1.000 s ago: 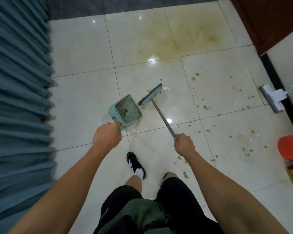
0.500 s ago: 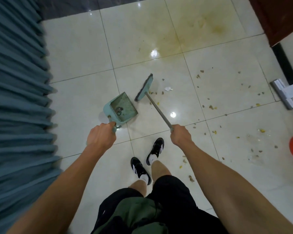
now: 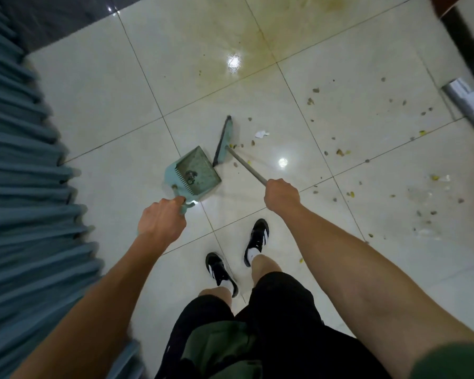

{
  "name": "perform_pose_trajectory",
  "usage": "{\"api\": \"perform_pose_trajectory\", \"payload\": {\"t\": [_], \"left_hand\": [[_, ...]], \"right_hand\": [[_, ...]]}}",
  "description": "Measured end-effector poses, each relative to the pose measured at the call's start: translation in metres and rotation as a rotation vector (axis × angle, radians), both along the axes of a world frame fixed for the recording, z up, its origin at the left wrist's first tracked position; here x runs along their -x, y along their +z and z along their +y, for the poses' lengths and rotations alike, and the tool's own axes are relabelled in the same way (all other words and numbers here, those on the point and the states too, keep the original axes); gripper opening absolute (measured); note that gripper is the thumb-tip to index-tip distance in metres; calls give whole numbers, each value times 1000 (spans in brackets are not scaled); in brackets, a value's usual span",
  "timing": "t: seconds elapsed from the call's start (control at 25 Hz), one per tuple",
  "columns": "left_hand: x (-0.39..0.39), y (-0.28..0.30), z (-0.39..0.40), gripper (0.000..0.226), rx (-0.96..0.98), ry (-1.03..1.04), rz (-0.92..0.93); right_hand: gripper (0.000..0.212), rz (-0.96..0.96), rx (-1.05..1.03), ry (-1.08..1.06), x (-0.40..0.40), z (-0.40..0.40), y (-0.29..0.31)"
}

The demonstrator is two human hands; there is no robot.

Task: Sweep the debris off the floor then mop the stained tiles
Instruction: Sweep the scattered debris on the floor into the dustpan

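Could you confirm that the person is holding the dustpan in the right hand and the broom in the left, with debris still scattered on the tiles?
Not quite: the hands are swapped. In the head view, the left hand grips the dustpan handle, and the right hand holds the broom. The rest is right: debris still lies scattered on the tiles.

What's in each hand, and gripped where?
Left hand grips the dustpan by its handle; right hand grips the broom on its metal shaft.
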State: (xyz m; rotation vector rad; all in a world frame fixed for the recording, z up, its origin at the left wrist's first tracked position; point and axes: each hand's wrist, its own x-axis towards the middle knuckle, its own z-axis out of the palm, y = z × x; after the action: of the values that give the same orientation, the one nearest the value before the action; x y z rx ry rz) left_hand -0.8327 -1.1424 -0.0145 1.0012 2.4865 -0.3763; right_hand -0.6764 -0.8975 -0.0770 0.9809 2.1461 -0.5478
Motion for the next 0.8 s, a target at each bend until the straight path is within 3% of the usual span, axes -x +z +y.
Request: {"api": "perform_pose_trajectory", "payload": {"t": [0.32,0.8], "left_hand": [[16,10,3,26,2,-193,-19],[-59,16,18,25,-64,-614,-104]], "right_hand": [[26,-90,-54,-198,-98,-59,4],[29,-205,-145,-546,-228,-162,23]]}}
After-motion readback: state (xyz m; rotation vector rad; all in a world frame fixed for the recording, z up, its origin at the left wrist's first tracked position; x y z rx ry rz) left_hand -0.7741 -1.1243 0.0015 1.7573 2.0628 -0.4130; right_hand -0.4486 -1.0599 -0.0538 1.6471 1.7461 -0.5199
